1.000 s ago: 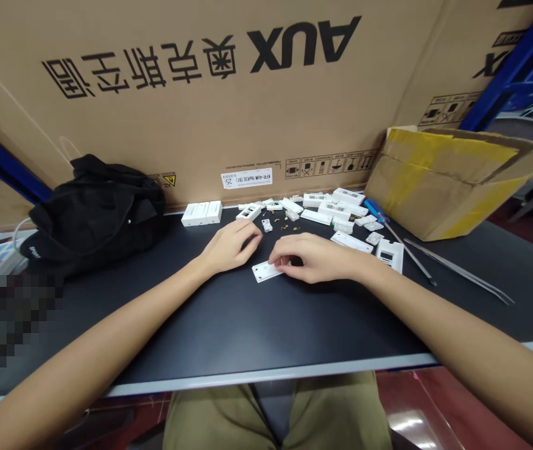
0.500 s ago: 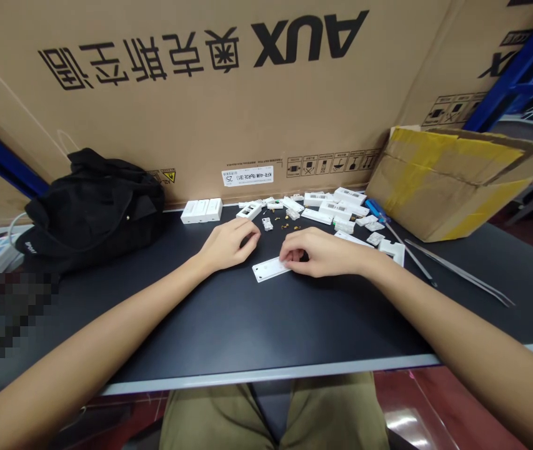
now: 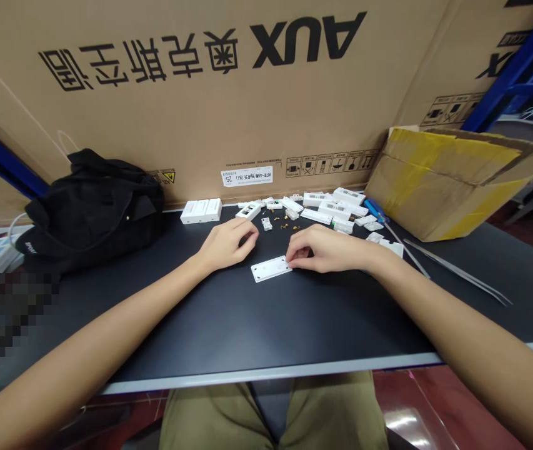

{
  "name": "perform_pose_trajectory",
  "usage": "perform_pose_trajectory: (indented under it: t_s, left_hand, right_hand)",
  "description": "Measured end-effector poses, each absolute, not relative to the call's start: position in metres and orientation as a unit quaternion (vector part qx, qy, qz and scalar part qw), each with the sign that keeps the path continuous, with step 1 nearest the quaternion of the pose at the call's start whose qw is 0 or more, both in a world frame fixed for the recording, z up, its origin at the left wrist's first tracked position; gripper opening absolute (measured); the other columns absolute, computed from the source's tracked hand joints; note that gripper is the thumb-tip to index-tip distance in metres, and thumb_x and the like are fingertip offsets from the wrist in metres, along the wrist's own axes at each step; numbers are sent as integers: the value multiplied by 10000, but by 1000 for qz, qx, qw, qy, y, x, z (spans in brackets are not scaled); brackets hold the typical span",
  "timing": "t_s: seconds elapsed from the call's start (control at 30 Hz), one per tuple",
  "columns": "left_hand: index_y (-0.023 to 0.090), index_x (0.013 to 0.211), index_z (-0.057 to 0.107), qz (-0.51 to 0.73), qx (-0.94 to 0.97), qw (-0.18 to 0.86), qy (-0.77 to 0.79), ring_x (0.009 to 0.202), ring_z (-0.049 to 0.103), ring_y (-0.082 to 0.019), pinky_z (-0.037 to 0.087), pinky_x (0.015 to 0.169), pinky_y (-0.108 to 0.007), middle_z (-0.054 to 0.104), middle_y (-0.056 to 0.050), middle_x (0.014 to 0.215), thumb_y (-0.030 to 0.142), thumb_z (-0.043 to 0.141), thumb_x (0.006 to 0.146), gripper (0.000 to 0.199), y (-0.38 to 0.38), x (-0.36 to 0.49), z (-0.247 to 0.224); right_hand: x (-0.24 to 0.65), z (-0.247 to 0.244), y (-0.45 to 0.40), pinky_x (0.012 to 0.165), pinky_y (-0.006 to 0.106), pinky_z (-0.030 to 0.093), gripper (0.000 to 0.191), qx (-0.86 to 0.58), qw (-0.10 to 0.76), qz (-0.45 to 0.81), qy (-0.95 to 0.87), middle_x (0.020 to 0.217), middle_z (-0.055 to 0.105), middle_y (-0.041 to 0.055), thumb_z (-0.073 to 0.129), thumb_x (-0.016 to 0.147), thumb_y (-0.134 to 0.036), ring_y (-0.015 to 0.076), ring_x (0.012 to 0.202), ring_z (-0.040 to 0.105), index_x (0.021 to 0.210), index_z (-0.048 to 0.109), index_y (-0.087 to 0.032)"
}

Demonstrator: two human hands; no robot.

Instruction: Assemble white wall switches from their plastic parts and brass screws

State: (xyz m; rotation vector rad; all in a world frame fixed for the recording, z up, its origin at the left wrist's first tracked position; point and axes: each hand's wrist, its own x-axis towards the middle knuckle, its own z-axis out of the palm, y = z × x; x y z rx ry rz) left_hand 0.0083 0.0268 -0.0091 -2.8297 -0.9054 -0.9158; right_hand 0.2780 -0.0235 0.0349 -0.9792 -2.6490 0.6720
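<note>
The big cardboard box [image 3: 154,125] says AUX upside down in black, next to the Chinese words 奥克斯空调. A white sticker [image 3: 246,176] on it says KFR-46W/BpR3E (B1) and 25.

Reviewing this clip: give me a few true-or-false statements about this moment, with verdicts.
1. The right hand touches the right end of the white plastic plate. True.
2. The left hand holds a screwdriver. False: it rests on the black bench top, and the blue-handled screwdriver lies further right.
3. A black bag sits on the bench left of the hands. True.
4. The long tweezers lie inside the cardboard box. False: the tweezers lie on the bench, outside the cardboard box.
</note>
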Motion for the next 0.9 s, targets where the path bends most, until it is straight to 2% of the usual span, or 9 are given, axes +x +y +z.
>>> perform_pose_trajectory:
  t_s: [0.27,0.63,0.77,0.9]
  left_hand:
    - [191,936,640,-294,-911,15,-291,809,633,-176,510,726,-297,681,-49,888,221,498,985,153,27,8,-10]
    - [195,936,642,-295,-910,9,-292,813,639,-175,509,723,-297,691,-49,903,230,501,984,153,28,8,-10]
    - [194,933,648,-296,-910,10,-291,812,639,-175,509,728,-301,690,-49,895,235,496,989,167,28,7,-11]
    - [193,937,651,-297,-908,9,-294,812,639,-175,509,717,-300,689,-50,903,238,500,988,166,28,7,-11]
  right_hand:
    - [276,40,-30,627,238,470,124,-331,120,230,-907,709,715,18,680,889,-242,135,624,635,814,747,-170]
    - [282,40,-25,681,251,457,152,-345,100,191,-914,789,718,21,620,828,-79,139,671,623,834,732,-181]
    - [285,41,-23,670,267,443,67,-377,96,165,-906,836,712,51,670,862,-193,163,715,635,820,719,-177]
    - [288,39,-19,604,278,388,152,-415,91,139,-895,757,699,45,678,875,-257,159,636,593,744,684,-180]
